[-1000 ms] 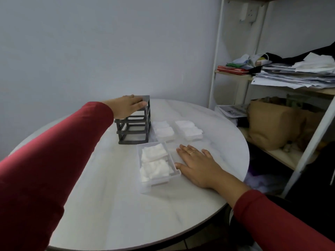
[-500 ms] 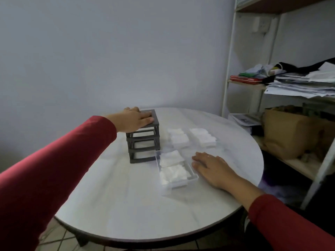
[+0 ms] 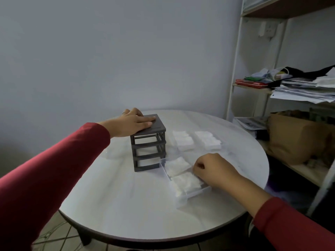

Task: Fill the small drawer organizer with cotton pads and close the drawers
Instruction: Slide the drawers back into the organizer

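The left hand (image 3: pixel 133 124) lies flat and unclenched, palm down on the top of the dark grey organizer frame (image 3: pixel 148 144), grasping nothing; its red sleeve (image 3: pixel 45 178) runs off the lower left edge. The frame stands upright on the round white table (image 3: pixel 126 205) with three open bays, one above another, all without drawers — the far side of the frame is hidden. Just right of its base sits one clear drawer (image 3: pixel 184 180) holding two white stacks of cotton pads (image 3: pixel 184 183); its walls are hard to make out against the tabletop. The right hand (image 3: pixel 212 169) is curled at that drawer's right wall, fingers tucked under and out of sight, so whether it grips the drawer cannot be told. Behind lie two more pairs of pad stacks (image 3: pixel 183 141) (image 3: pixel 207 140), their clear drawers barely visible — a cluttered shelf (image 3: pixel 299 91) is cut off at the right
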